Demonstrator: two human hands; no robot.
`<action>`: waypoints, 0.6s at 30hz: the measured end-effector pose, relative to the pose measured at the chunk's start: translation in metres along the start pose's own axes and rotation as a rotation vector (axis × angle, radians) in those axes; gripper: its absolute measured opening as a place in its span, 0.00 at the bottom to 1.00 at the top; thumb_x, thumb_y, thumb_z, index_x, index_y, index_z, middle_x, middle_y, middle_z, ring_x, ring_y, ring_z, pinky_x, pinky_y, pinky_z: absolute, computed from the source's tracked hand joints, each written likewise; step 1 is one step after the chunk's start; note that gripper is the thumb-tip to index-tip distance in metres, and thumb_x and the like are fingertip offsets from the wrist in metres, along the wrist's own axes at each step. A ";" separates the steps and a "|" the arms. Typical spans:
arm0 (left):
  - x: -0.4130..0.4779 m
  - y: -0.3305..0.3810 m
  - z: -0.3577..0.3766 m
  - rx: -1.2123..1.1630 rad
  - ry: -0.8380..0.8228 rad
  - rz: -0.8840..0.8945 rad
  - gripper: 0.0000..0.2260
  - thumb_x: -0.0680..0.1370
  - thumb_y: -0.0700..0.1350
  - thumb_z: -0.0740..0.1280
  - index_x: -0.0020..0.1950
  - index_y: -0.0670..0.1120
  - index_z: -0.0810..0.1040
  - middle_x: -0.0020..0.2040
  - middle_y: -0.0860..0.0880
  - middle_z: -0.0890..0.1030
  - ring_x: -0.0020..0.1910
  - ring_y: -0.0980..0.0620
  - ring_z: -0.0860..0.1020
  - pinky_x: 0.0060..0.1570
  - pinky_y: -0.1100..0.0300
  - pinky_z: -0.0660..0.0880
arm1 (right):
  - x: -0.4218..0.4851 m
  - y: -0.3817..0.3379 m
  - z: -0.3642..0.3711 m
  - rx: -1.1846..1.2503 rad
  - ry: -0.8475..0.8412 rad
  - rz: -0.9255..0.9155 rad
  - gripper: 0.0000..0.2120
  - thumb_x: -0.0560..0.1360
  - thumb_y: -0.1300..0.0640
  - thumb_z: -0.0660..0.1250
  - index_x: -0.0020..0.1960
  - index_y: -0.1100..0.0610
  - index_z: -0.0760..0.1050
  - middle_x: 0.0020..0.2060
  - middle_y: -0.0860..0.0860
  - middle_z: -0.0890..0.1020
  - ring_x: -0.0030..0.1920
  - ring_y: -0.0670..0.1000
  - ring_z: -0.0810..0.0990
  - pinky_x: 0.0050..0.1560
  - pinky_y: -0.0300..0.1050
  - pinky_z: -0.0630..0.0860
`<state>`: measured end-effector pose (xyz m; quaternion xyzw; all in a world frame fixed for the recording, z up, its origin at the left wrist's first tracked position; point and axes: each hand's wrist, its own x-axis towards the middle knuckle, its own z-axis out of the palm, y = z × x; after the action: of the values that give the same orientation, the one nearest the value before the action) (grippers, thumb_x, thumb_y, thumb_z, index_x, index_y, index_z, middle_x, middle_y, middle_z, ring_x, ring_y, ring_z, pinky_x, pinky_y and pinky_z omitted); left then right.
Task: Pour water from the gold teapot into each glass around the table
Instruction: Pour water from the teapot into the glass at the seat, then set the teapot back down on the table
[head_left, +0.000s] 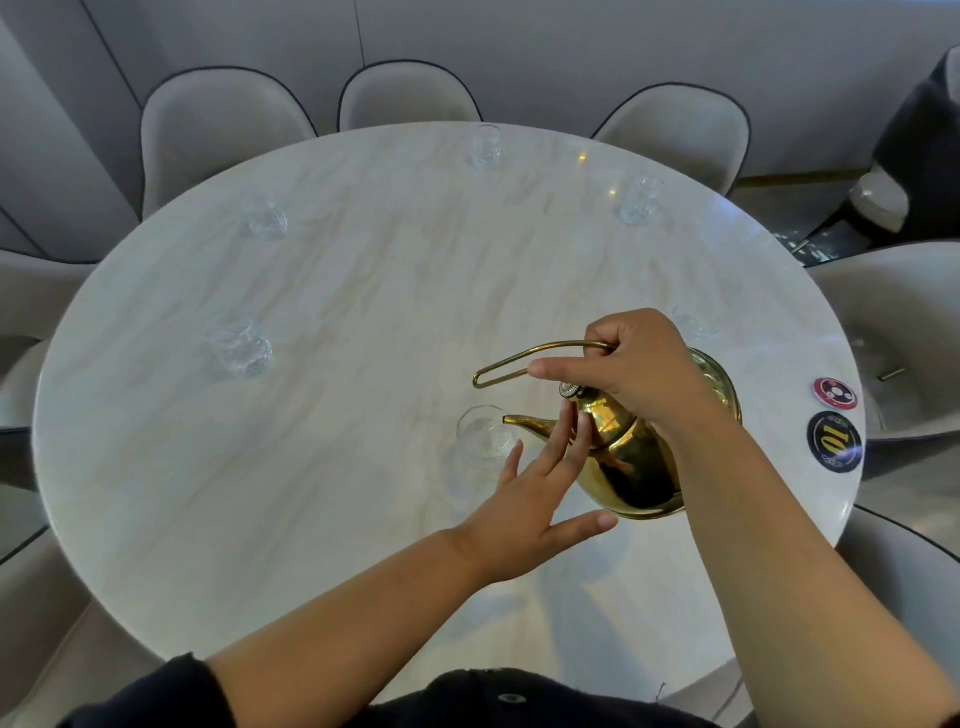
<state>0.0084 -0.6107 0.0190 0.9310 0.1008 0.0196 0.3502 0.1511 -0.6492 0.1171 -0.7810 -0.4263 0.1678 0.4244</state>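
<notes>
A round marble table (363, 291) fills the view, ringed by pale upholstered chairs (218, 119). The person's right hand (639, 364) is clenched around the thin looping handle of the gold teapot (639, 457), which hangs tilted above the tabletop at about four o'clock from the table's middle, its spout pointing toward nine o'clock. The spout tip sits just over the rim of the nearest glass (480, 434), which stands at roughly five o'clock; whether water is running cannot be told. The left hand (530, 499) is released and spread flat, its fingertips (566, 421) touching the teapot's neck just under the lid, the thumb stretched out below the pot's belly. Other glasses stand near the table's edge: one at nine o'clock (241, 348), one at ten o'clock (266, 218), one at twelve o'clock (485, 148), one at one o'clock (640, 200), and one at three o'clock (693, 322), partly hidden behind the right hand. Two round coasters (835, 421) lie at the table's edge near three o'clock.
</notes>
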 end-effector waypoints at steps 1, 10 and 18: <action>0.001 0.001 0.000 0.009 -0.002 -0.001 0.35 0.77 0.64 0.51 0.69 0.61 0.27 0.72 0.57 0.27 0.73 0.61 0.41 0.70 0.51 0.33 | -0.001 0.002 -0.001 0.014 0.003 0.014 0.30 0.54 0.35 0.76 0.26 0.59 0.67 0.21 0.50 0.68 0.26 0.49 0.68 0.33 0.46 0.71; 0.007 0.005 0.006 0.115 -0.033 -0.014 0.34 0.77 0.64 0.52 0.70 0.60 0.29 0.72 0.56 0.27 0.76 0.56 0.44 0.71 0.46 0.34 | -0.014 0.034 -0.015 0.292 0.059 0.124 0.26 0.58 0.45 0.80 0.23 0.53 0.62 0.20 0.45 0.62 0.23 0.46 0.63 0.30 0.41 0.65; 0.018 0.005 0.017 0.205 -0.044 -0.038 0.36 0.77 0.65 0.53 0.71 0.58 0.30 0.72 0.56 0.27 0.75 0.55 0.37 0.69 0.46 0.34 | -0.027 0.063 -0.018 0.576 0.148 0.194 0.26 0.56 0.47 0.80 0.26 0.53 0.62 0.22 0.47 0.63 0.28 0.52 0.64 0.34 0.42 0.66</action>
<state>0.0286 -0.6219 0.0092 0.9600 0.1122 -0.0178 0.2557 0.1795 -0.6981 0.0746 -0.6758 -0.2524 0.2640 0.6403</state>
